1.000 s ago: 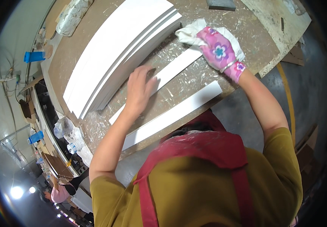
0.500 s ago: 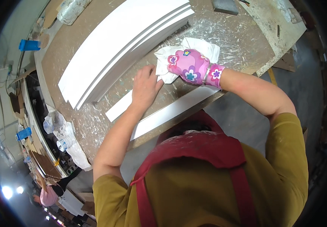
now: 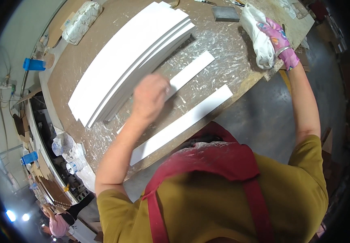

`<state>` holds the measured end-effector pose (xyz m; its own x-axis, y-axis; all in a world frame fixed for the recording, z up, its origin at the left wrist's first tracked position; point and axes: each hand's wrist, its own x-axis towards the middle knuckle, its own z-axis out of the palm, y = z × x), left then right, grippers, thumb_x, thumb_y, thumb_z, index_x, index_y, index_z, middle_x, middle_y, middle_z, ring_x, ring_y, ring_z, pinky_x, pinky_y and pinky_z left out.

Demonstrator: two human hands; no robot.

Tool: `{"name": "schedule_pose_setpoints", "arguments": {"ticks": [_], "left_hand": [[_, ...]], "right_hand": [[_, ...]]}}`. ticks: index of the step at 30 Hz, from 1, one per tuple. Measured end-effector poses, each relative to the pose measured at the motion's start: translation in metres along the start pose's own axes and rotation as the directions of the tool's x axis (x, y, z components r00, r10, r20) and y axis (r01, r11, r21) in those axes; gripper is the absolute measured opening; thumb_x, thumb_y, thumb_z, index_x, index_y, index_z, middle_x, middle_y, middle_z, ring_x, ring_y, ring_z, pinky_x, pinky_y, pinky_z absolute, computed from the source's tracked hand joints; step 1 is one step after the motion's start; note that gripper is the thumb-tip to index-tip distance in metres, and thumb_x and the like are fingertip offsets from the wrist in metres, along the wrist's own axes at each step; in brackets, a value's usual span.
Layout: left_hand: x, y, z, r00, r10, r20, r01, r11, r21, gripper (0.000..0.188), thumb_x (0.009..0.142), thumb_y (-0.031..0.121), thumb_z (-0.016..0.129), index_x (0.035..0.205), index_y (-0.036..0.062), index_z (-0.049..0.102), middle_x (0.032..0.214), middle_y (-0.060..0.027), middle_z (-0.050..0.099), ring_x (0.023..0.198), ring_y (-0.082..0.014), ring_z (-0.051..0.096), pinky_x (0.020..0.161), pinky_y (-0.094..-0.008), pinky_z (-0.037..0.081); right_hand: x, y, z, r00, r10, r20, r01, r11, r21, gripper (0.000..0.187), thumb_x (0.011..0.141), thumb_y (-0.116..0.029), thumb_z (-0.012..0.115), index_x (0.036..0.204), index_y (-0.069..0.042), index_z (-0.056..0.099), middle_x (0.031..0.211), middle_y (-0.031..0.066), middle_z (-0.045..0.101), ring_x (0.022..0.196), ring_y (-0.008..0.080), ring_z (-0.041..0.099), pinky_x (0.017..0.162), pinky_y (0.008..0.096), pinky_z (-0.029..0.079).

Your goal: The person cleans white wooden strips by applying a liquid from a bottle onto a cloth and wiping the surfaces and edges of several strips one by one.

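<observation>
My right hand (image 3: 276,36), in a pink flowered glove, grips a bunched white cloth (image 3: 257,40) over the table's right side. Over the middle of the table is my bare left hand (image 3: 152,95), blurred, its fingers seemingly curled inward; whether it holds anything cannot be made out. It partly covers a narrow white strip (image 3: 193,69) lying on the table. A second white strip (image 3: 183,123) lies along the near edge, apart from my hands. Left of and beyond my left hand stands a stack of curved white boards (image 3: 128,54).
The worktable (image 3: 227,50) is brown and smeared with white. A grey block (image 3: 226,13) sits at its far side. At the far left lies a plastic-wrapped bundle (image 3: 82,22), with a blue cup (image 3: 34,64) nearby. Another person (image 3: 58,224) is in the lower left distance.
My right hand has carried the cloth off the strip to the far right, where it is now bunched up. My left hand, flat on the strip before, has curled; the far strip is more exposed.
</observation>
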<state>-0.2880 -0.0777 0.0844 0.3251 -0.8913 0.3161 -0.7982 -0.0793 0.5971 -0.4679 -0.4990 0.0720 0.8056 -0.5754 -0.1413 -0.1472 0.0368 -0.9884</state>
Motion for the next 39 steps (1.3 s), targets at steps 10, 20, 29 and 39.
{"name": "schedule_pose_setpoints", "arguments": {"ticks": [10, 20, 29, 39], "left_hand": [[0.239, -0.114, -0.082, 0.937, -0.316, -0.149, 0.275, 0.93, -0.242, 0.04, 0.088, 0.03, 0.061, 0.114, 0.0002, 0.052, 0.106, -0.0094, 0.06, 0.097, -0.0154, 0.055, 0.086, -0.027, 0.041], [0.332, -0.147, -0.003, 0.905, -0.42, 0.072, 0.426, 0.885, -0.19, 0.079, 0.07, 0.033, 0.079, 0.13, 0.0003, 0.038, 0.128, -0.0184, 0.049, 0.117, -0.0272, 0.049, 0.098, -0.0385, 0.039], [0.329, -0.074, 0.081, 0.9, 0.154, 0.408, -0.387, 0.714, 0.584, 0.044, 0.072, 0.018, 0.071, 0.111, 0.0146, 0.053, 0.11, -0.0065, 0.056, 0.1, -0.0285, 0.057, 0.082, -0.0405, 0.048], [0.318, -0.073, 0.094, 0.816, 0.16, 0.555, -0.54, 0.552, 0.636, 0.03, 0.08, 0.009, 0.054, 0.108, 0.0157, 0.053, 0.107, -0.0046, 0.055, 0.106, -0.0256, 0.054, 0.084, -0.0397, 0.046]], "right_hand": [[0.006, 0.06, 0.058, 0.996, 0.059, 0.073, -0.083, 0.919, 0.385, 0.034, 0.086, -0.013, 0.059, 0.115, 0.002, 0.053, 0.106, 0.0149, 0.062, 0.099, 0.0248, 0.062, 0.088, 0.039, 0.052], [0.098, 0.012, 0.063, 0.989, 0.042, 0.142, -0.143, 0.524, 0.84, 0.043, 0.089, -0.014, 0.056, 0.129, -0.003, 0.044, 0.119, 0.0133, 0.057, 0.108, 0.0273, 0.057, 0.095, 0.0402, 0.046], [0.085, 0.028, 0.081, 0.995, 0.069, 0.069, -0.095, 0.547, 0.832, 0.047, 0.086, -0.013, 0.055, 0.128, 0.005, 0.042, 0.116, 0.0195, 0.057, 0.105, 0.0307, 0.058, 0.091, 0.0406, 0.048], [0.03, 0.109, 0.069, 0.919, -0.364, -0.153, 0.39, 0.898, 0.204, 0.041, 0.083, -0.025, 0.054, 0.111, 0.005, 0.056, 0.109, 0.0164, 0.061, 0.098, 0.0286, 0.061, 0.091, 0.0356, 0.047]]}}
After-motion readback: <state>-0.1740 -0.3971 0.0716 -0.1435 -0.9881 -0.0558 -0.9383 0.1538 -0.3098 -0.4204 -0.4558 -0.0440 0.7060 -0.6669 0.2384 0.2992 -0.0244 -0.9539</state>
